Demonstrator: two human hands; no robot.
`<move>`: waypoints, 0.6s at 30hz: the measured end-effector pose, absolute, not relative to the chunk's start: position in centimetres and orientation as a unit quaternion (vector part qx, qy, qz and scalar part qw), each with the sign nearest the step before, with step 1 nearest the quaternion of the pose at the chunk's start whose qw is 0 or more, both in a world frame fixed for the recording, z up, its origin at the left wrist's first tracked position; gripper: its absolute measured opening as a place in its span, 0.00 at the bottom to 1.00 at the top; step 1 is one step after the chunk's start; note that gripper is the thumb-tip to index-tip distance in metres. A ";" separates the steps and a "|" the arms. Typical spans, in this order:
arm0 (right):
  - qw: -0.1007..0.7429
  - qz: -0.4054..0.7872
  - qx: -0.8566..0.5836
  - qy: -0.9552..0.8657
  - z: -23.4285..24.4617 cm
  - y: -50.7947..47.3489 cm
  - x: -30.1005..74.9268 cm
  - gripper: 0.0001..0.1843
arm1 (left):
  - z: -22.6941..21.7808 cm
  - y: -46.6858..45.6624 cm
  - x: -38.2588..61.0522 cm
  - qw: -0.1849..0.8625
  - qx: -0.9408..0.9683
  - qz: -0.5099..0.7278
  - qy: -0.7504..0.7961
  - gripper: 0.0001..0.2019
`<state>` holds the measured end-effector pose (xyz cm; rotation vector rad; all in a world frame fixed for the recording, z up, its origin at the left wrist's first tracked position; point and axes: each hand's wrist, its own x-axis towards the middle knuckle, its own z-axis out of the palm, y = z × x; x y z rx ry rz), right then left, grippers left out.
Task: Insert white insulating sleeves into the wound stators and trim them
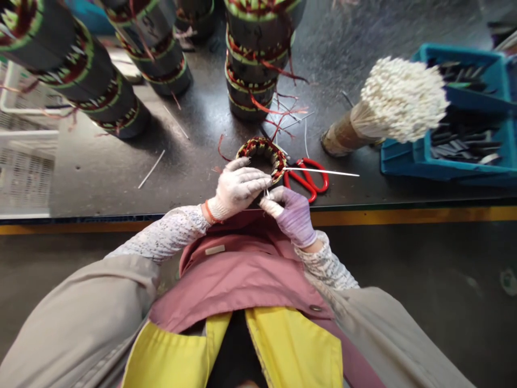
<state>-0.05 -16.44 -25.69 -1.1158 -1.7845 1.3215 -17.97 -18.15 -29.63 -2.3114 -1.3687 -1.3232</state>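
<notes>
A round motor stator [264,153] with red-brown copper windings stands at the near edge of the dark bench [202,178]. My left hand [238,186], in a white glove, curls over the stator's near rim and grips it. My right hand [293,213], in a purple glove, pinches something thin and white just below the rim, touching my left fingers. A long white tie strip [323,172] sticks out to the right from the stator. Red-handled scissors [309,180] lie right beside it.
Stacks of finished stators [256,59] [81,81] [157,48] stand behind. A bundle of white strips [388,108] leans against a blue bin [452,156] of dark parts at right. Loose white strips [151,168] lie on the bench; white crates [20,156] sit at left.
</notes>
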 end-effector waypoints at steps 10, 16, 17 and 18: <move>0.292 0.556 -0.432 -0.648 -25.5 -16.1 0.0 0.18 | -30.0 -18.3 -18.0 0.052 -0.780 -0.412 -0.469 0.11; 0.322 0.560 -0.427 -0.633 -25.0 -16.6 0.6 0.10 | -30.1 -18.3 -17.9 0.018 -0.774 -0.400 -0.491 0.11; 0.319 0.567 -0.429 -0.627 -25.0 -16.5 0.6 0.10 | -30.1 -18.3 -17.9 0.019 -0.773 -0.398 -0.493 0.11; 0.317 0.571 -0.430 -0.624 -25.0 -16.4 0.6 0.10 | -30.1 -18.3 -17.9 0.019 -0.771 -0.400 -0.495 0.11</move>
